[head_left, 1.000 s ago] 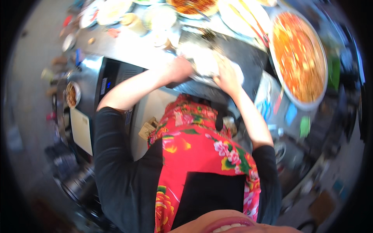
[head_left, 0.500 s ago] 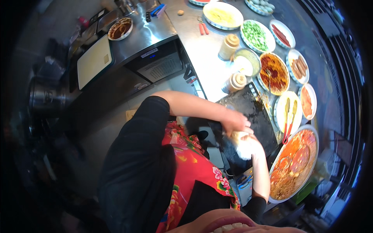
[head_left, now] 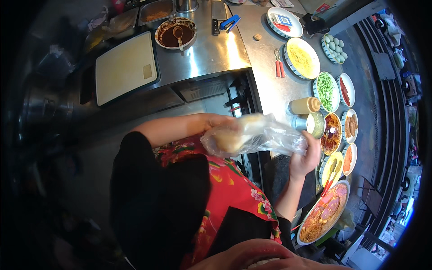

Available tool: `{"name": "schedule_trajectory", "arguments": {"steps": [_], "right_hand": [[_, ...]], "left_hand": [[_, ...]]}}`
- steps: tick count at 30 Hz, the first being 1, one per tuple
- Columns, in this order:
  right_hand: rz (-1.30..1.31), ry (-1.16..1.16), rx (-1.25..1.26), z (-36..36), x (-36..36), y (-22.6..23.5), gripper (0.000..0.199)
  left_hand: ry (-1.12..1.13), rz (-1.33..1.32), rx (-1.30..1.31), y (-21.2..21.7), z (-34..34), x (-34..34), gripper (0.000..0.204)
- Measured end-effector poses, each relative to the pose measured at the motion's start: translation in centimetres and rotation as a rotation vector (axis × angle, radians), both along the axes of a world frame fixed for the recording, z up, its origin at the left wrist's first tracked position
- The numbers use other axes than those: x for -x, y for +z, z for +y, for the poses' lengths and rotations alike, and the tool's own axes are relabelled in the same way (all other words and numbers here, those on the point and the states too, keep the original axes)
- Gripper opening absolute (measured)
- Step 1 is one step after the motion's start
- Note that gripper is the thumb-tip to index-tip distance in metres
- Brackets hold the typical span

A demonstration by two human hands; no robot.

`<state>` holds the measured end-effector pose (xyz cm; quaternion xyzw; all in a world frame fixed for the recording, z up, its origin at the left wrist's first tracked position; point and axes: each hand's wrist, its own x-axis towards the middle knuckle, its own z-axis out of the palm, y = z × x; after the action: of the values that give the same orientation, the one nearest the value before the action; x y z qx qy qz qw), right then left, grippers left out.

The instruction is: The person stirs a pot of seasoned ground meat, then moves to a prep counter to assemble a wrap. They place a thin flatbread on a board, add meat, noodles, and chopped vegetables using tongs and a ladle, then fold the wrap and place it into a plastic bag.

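A clear plastic bag (head_left: 281, 137) is stretched between my two hands, raised in front of my red flowered apron. Inside its left end shows a pale, tan-coloured piece of food (head_left: 228, 140), blurred by motion; its kind cannot be made out. My left hand (head_left: 219, 120) is closed at that end, its fingers mostly hidden behind bag and food. At the other end my right hand (head_left: 307, 156) pinches the plastic between thumb and fingers. Beneath the hands lies a black board (head_left: 288, 177), partly covered by my right forearm.
To the right stand a squeeze bottle (head_left: 304, 105), a bowl of green shreds (head_left: 326, 92), a red sauce bowl (head_left: 331, 130), a plate with tongs (head_left: 330, 171) and a large food basin (head_left: 325, 213). Left are a white cutting board (head_left: 123, 67), a dark sauce bowl (head_left: 167, 42) and a cleaver (head_left: 216, 20).
Both hands have lifted off the black board and moved up, the left one leftward. They have drawn apart, with the plastic bag now spread between them. The whole view has shifted.
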<state>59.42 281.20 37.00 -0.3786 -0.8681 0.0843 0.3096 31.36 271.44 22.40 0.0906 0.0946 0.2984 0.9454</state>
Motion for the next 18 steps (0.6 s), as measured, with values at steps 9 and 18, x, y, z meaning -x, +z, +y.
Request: {"name": "schedule_trajectory", "arguments": {"steps": [9,18], "right_hand": [[1.095,-0.011,2.048,-3.5,16.7,-9.9,0.046],[0.551,-0.021,1.991,9.4,12.6,-7.2,0.023]], "left_hand": [[1.143,0.561,-0.195,3.7,3.1,7.3,0.082],[1.184,0.450,0.137,5.4,3.9,13.6,0.060]]}}
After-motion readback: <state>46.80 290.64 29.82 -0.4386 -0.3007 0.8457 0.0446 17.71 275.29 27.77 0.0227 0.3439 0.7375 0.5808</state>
